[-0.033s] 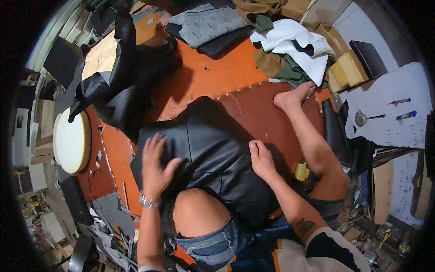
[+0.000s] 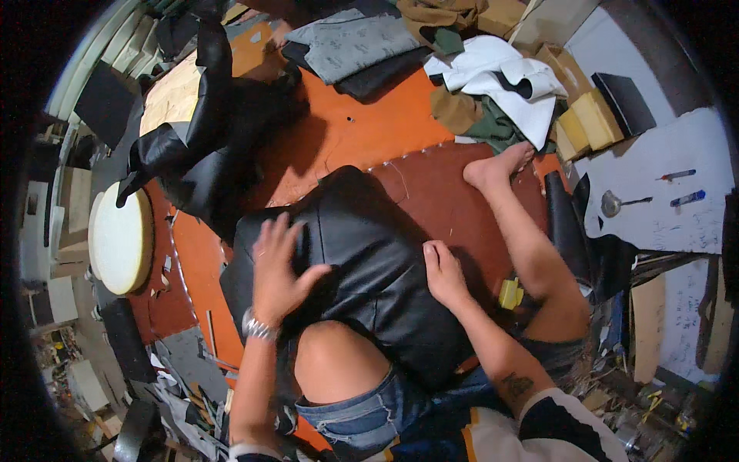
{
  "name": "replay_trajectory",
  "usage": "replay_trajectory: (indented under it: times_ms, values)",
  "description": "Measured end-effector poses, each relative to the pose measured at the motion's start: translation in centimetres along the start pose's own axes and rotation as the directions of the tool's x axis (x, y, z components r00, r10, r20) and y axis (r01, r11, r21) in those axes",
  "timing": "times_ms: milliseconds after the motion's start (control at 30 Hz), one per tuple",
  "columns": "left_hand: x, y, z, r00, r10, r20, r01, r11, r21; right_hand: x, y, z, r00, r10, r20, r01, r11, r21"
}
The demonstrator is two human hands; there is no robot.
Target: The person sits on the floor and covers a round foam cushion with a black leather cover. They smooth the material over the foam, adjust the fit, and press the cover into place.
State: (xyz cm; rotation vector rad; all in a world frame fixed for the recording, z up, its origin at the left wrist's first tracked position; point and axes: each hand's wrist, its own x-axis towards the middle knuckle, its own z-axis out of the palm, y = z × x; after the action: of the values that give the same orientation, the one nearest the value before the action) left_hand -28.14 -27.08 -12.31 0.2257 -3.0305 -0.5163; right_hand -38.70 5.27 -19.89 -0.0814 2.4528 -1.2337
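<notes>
A black leather-like cover [image 2: 362,266] with stitched seams lies spread in front of me, over and beside my bent knee. My left hand [image 2: 281,273] is flat on the cover's left part, fingers spread and thumb out, holding nothing. At the cover's right edge, my right hand [image 2: 445,273] is closed with the thumb on top. Its fingers pinch that edge, and their tips are partly hidden. A wristwatch [image 2: 258,327] with a metal band sits on my left wrist.
Black material [image 2: 223,162] is heaped at the far left, above a round cream foam pad [image 2: 123,239]. Folded grey cloth [image 2: 354,46] and white material [image 2: 504,77] lie at the back. Yellow foam blocks [image 2: 600,119] stand far right. A yellow object [image 2: 510,293] rests by my right leg.
My left hand has slid a little to the right across the black cover, fingers still spread. My right hand stays at the cover's right edge.
</notes>
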Motion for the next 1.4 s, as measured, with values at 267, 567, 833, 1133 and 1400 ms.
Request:
replay_trajectory:
  times_ms: [267, 567, 833, 1133, 1400]
  values:
    - [8.4, 3.4, 3.8, 0.99, 0.096, 0.104, -0.105, 0.991, 0.08, 2.5, 3.0, -0.7, 0.939, 0.259, 0.226, -0.318, 0.903, 0.287]
    - [12.9, 1.9, 4.5, 0.843, -0.147, 0.518, 0.126, 0.989, 0.077, 6.9, 3.8, -6.8, 0.675, 0.317, 0.666, -0.617, 0.738, 0.274]
    - [18.0, 2.9, 4.6, 0.614, -0.136, 0.778, 0.024, 0.988, 0.154, 2.7, -3.5, -7.7, 0.847, 0.121, 0.518, -0.405, 0.778, 0.48]
    - [19.0, 2.3, 4.8, 0.52, -0.034, 0.854, -0.037, 0.997, 0.062, 1.7, -3.8, -5.2, 0.96, 0.205, 0.192, -0.251, 0.933, 0.257]
    - [19.7, 0.5, 4.9, 0.51, 0.007, 0.86, 0.22, 0.966, -0.139, 0.1, -1.6, -1.0, 0.972, -0.079, -0.223, 0.048, 0.989, -0.142]
